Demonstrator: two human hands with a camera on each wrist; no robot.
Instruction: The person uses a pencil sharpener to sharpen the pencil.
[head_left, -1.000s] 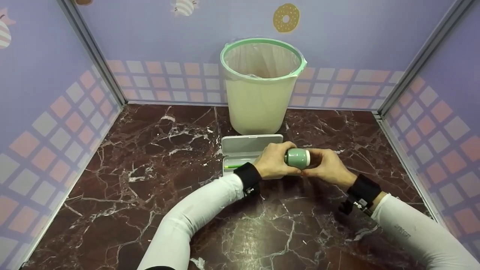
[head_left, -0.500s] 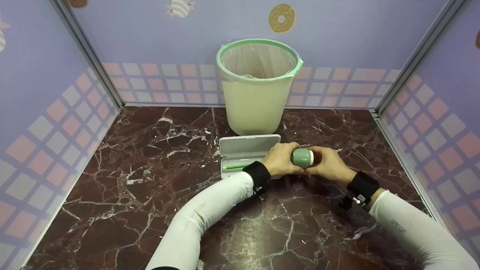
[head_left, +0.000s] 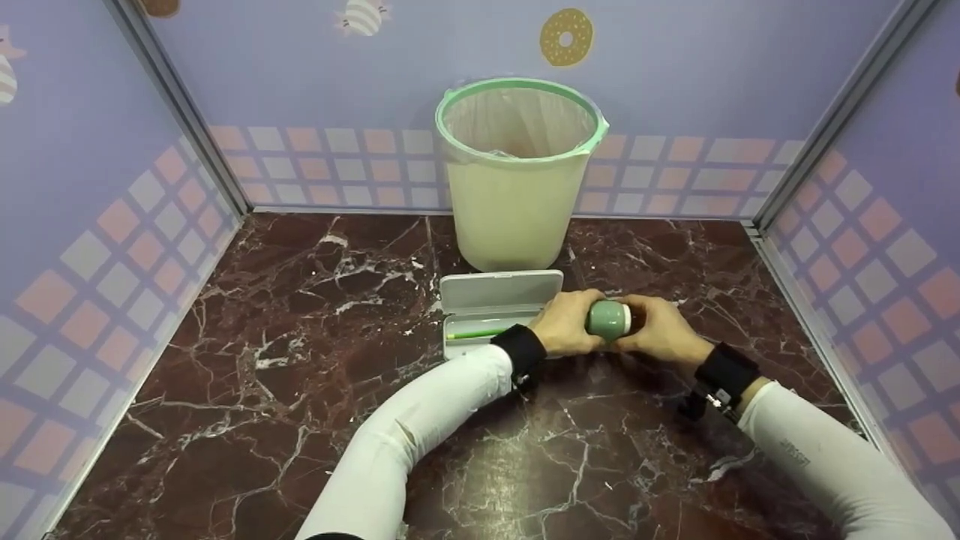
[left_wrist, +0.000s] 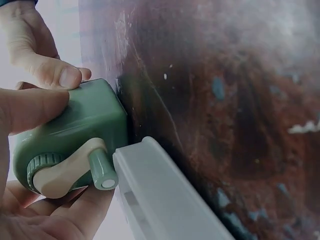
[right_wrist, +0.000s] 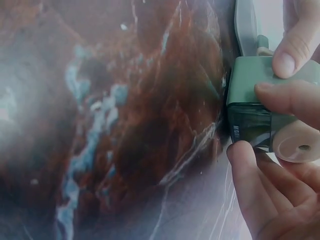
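Note:
A green crank pencil sharpener (head_left: pixel 607 321) is between both hands, just right of a pale pencil case (head_left: pixel 455 347). My left hand (head_left: pixel 566 324) grips it from the crank side, thumb on top and fingers underneath. The beige crank arm (left_wrist: pixel 70 171) with its green knob faces the left wrist camera. From the other side my right hand (head_left: pixel 664 330) holds the sharpener, thumb on its top edge. Its fingertip lies at the lower edge of the dark see-through shavings drawer (right_wrist: pixel 250 125). A beige round front with a small hole (right_wrist: pixel 303 147) sits beside the drawer.
The pencil case lies with its lid (head_left: pixel 501 294) raised and a green pencil (head_left: pixel 476 333) inside. Behind it stands a cream bin (head_left: pixel 517 210) with a green rim and clear liner. Patterned walls (head_left: pixel 315 169) enclose the dark marbled tabletop (head_left: pixel 300 420).
The left hand has shifted slightly to the right with the sharpener, uncovering more of the pencil in the case. The right hand stays nearly in place on the sharpener.

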